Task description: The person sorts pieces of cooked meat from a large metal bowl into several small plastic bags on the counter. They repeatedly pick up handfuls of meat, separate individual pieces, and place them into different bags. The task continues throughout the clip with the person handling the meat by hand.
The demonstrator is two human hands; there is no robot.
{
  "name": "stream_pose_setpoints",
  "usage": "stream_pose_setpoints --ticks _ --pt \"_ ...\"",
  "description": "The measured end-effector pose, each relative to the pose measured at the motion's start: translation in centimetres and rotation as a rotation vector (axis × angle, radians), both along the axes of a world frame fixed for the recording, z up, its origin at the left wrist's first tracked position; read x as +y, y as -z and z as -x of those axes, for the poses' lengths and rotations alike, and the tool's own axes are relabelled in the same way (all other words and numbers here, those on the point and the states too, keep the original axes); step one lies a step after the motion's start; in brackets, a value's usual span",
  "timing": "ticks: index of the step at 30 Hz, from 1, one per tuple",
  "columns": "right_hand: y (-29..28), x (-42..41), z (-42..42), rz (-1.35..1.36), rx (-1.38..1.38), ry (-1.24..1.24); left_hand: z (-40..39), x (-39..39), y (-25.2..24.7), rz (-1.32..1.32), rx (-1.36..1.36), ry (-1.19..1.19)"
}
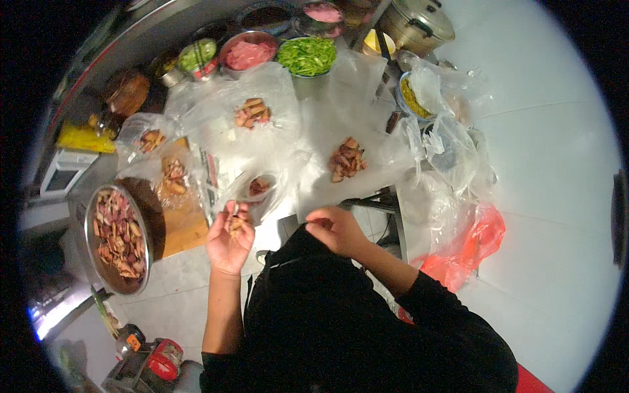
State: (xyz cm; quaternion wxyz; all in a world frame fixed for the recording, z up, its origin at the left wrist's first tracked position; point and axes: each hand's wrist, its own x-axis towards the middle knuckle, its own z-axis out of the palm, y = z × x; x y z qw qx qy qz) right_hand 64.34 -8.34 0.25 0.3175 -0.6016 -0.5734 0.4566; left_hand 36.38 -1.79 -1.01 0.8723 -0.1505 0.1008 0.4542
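My left hand (230, 243) is turned palm up, its curled fingers around a small piece of meat (237, 226). Just beyond it lies an open transparent plastic bag (268, 196) with dark meat pieces (259, 186) inside. My right hand (339, 232) is curled in front of the black clothing, with what looks like reddish-brown meat (322, 223) between thumb and fingers. Ahead of it, a pile of cut meat (348, 159) rests on plastic sheeting. Another pile (253, 113) sits on plastic farther back. At the left stands an oval metal tray (147, 245) full of meat pieces (118, 231).
Bagged meat (174, 174) lies over a wooden board (186, 231). Along the back are a bowl of chopped greens (307, 56), a bowl of pink meat (250, 53) and a lidded pot (417, 24). Crumpled plastic bags (449, 147) and a red bag (467, 250) are at the right.
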Motion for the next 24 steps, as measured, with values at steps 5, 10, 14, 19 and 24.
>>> stream_pose_setpoints --ticks 5,10,14,19,24 --pt "0.3 -1.7 7.3 -0.019 -0.070 -0.080 10.8 -3.8 -1.1 0.039 -0.049 -0.309" --pt "2.1 -0.9 7.3 -0.140 -0.455 -0.216 22.6 -11.0 -0.7 -0.081 -0.001 -0.503" --pt "5.6 5.4 -3.2 -0.208 -0.370 0.398 26.9 -16.0 1.2 -0.054 0.097 -0.583" --pt "8.1 10.6 -12.2 0.134 -1.000 0.275 28.2 -19.2 1.3 0.021 0.162 -0.623" --pt "11.8 10.9 -13.5 0.250 -0.916 0.187 27.4 -20.8 -0.5 0.178 0.226 -0.720"
